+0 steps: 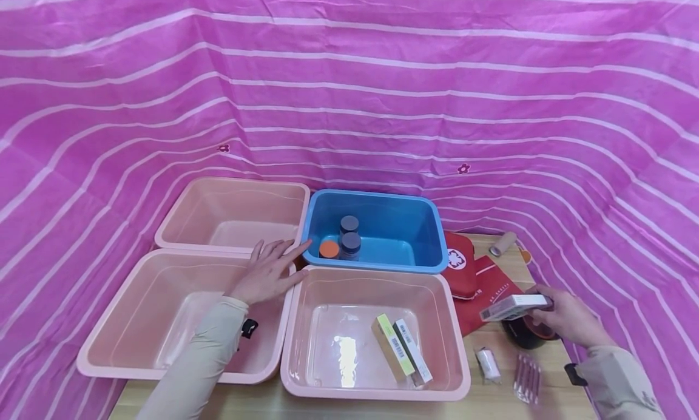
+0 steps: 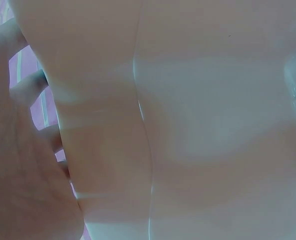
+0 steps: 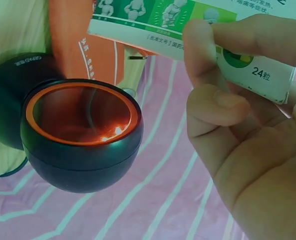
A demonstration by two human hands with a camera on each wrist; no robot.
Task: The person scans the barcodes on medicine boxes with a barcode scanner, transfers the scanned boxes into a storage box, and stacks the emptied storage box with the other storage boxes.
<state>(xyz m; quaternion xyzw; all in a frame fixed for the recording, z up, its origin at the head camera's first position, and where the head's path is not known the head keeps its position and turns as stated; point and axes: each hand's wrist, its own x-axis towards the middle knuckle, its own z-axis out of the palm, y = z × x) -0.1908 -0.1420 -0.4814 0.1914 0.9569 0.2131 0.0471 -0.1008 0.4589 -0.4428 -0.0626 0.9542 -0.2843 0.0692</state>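
Note:
My right hand (image 1: pixel 573 320) pinches a flat medicine box (image 1: pixel 516 306) by one end, above the table's right side. In the right wrist view the box (image 3: pixel 162 42) shows green panels with small figures, and the thumb and fingers grip its edge. Just below is a black round device (image 3: pixel 83 167) with an orange ring and a dark glossy face. My left hand (image 1: pixel 267 277) lies with fingers spread over the rims where the pink tubs meet, its index finger reaching the blue tub's edge. In the left wrist view the palm (image 2: pixel 33 175) is beside a pink tub wall (image 2: pixel 103 125).
Two slim boxes (image 1: pixel 397 347) lie in the front right pink tub (image 1: pixel 377 394). The blue tub (image 1: pixel 382 267) holds several jars (image 1: pixel 350 244). To the right are a red case (image 1: pixel 460 274), a red packet (image 1: pixel 486 286), a bandage roll (image 1: pixel 505 243), a wrapped white roll (image 1: pixel 488 365) and packaged sticks (image 1: pixel 527 379).

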